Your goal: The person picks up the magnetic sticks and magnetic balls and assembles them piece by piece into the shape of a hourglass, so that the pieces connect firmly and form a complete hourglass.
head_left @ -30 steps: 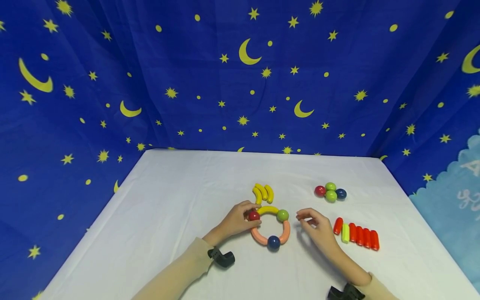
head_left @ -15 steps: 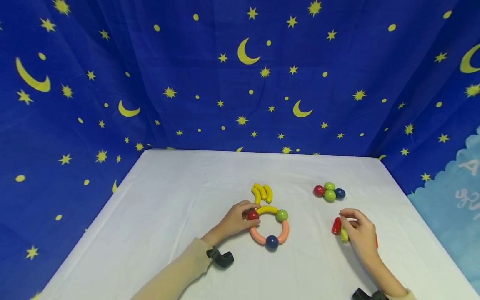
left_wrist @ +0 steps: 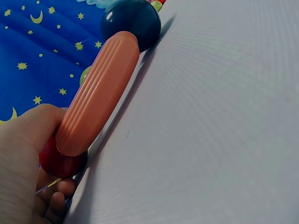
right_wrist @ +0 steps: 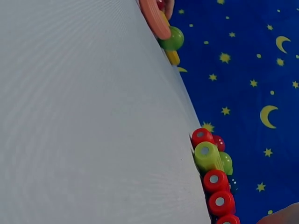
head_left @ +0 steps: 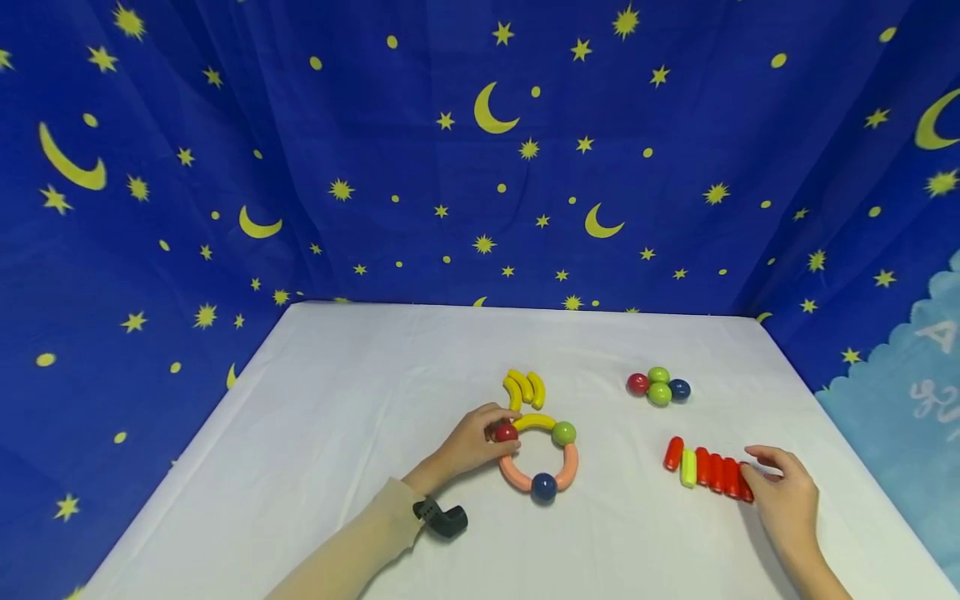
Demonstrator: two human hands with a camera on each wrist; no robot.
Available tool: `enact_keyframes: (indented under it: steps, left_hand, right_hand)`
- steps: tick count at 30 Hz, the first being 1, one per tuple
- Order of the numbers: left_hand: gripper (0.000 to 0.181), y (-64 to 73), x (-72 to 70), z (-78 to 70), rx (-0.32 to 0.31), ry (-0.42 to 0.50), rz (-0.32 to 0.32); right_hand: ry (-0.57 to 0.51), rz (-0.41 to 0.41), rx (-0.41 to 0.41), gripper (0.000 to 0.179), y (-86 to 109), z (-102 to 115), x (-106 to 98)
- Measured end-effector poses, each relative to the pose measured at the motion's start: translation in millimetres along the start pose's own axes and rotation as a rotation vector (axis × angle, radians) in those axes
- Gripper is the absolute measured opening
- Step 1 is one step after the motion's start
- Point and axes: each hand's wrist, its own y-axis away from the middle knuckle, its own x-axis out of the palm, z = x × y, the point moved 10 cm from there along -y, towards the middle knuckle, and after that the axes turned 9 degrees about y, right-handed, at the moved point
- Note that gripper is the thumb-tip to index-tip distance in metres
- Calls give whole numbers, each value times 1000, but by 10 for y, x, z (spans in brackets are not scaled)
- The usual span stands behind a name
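On the white cloth, a ring of toy pieces joins a red ball (head_left: 507,432), a yellow curved bar (head_left: 536,422), a green ball (head_left: 564,433), two pink curved bars (head_left: 514,473) and a dark blue ball (head_left: 544,487). My left hand (head_left: 471,437) pinches the red ball between thumb and fingers; the left wrist view shows this ball (left_wrist: 63,162) behind the pink bar (left_wrist: 100,93). Over at the right, my right hand (head_left: 787,496) is at the end of a row of short bars, its thumb by the last red bar (head_left: 745,485). Its fingers are loosely bent.
Three loose yellow curved bars (head_left: 525,387) lie behind the ring. A cluster of red, green and blue balls (head_left: 659,393) sits at the back right. One light-green bar (head_left: 688,468) stands among the red bars (head_left: 703,467). A blue starry curtain (head_left: 480,167) hangs behind the table.
My right hand has moved right, from beside the ring across the row of bars to its far end. My left hand stays on the red ball, and the ring is unmoved.
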Motion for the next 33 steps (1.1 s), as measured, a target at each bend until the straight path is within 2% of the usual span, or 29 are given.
enact_keyframes:
  steps: [5,9,20,28,33]
  left_hand:
    - [42,-3,5,8,3,-5,2]
    - [42,3,6,2,12,-10,6]
    - [41,6,-1,-42,28,-4,4]
    - [41,7,-3,-37,-3,-3,4]
    - [41,8,1,-29,4,2,3]
  right_hand:
    - [31,54,-5,24,-7,-79,37]
    - [55,100,40,25,-20,-161,77]
    - [78,128,156,33,-33,-292,74]
    - [80,83,152,33,-35,-279,25]
    - [25,64,204,35,-39,-311,13]
